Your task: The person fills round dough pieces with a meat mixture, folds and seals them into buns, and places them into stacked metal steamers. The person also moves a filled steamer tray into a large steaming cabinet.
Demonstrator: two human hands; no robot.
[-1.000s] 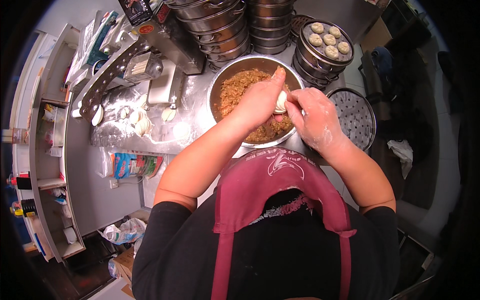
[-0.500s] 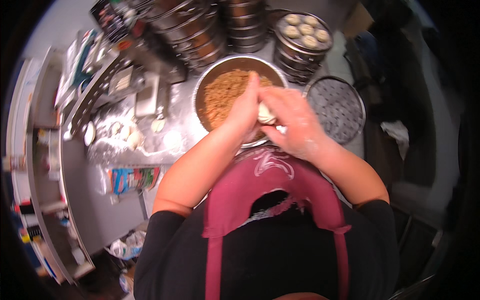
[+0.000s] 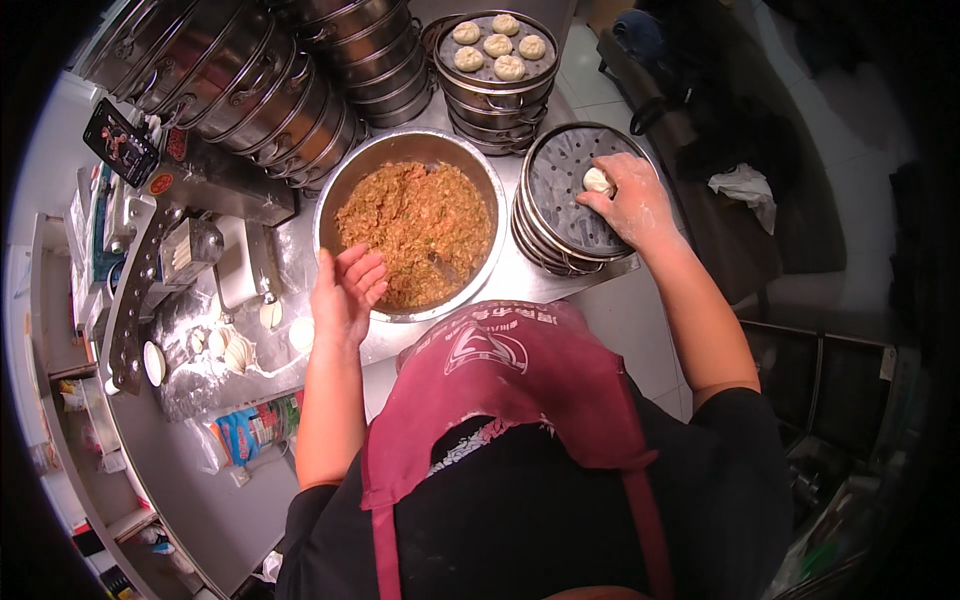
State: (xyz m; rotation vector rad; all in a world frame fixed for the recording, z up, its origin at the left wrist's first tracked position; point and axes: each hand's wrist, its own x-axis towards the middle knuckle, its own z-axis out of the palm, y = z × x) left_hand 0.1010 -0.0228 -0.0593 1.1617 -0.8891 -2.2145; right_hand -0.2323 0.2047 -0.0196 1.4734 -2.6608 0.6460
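Over the perforated steamer tray (image 3: 555, 215), one white bun (image 3: 597, 181) sits pinched between thumb and fingers of the right hand (image 3: 638, 203), the nearer hand, just left of its palm; tray contact I cannot tell. Left hand (image 3: 343, 295) well apart, empty, loosely curled by the bowl (image 3: 420, 143). Bun roundish: no clear long axis; top's facing unclear.

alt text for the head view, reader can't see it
The right hand holds a white bun at a perforated steamer tray; the open left hand is by the rim of a metal bowl of minced filling. Six buns sit on another steamer beyond.
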